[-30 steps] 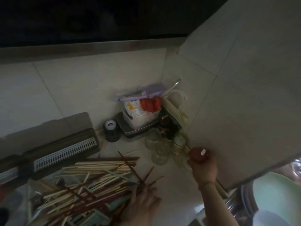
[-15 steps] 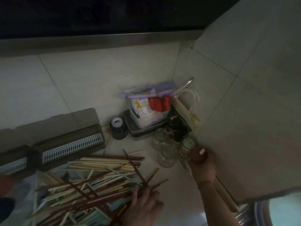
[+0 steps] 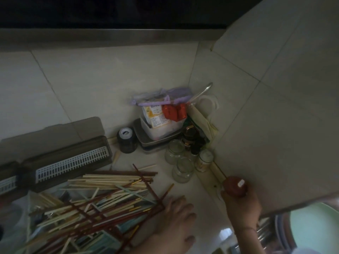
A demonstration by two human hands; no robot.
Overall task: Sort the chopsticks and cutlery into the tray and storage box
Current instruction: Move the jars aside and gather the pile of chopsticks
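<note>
Dim, pale tiles line the corner walls above a light worktop (image 3: 201, 208), with a dark band across the top of the view. At the near left the chopsticks (image 3: 102, 198) lie in a loose, crossed pile, pale wooden ones mixed with dark red ones, spilling over what looks like a tray that is too dark to make out. The left hand (image 3: 176, 220) rests flat at the right edge of that pile, its fingers (image 3: 172, 204) straight and relaxed, the tips touching the ends of the red sticks. Beyond those fingers, further left, the long dark storage box (image 3: 66, 162) sits with its lid open and a white slotted insert showing. The right hand (image 3: 242, 208) is against the right-hand wall, fingers curled round a dark red round-topped thing (image 3: 235, 186) with a small white label; what it is cannot be told. Between the two hands and further back stand empty glass jars (image 3: 180, 160), and behind them a dark tin (image 3: 126, 140), small dark bottles and a clear tub of packets (image 3: 161, 123) on a metal tray
</note>
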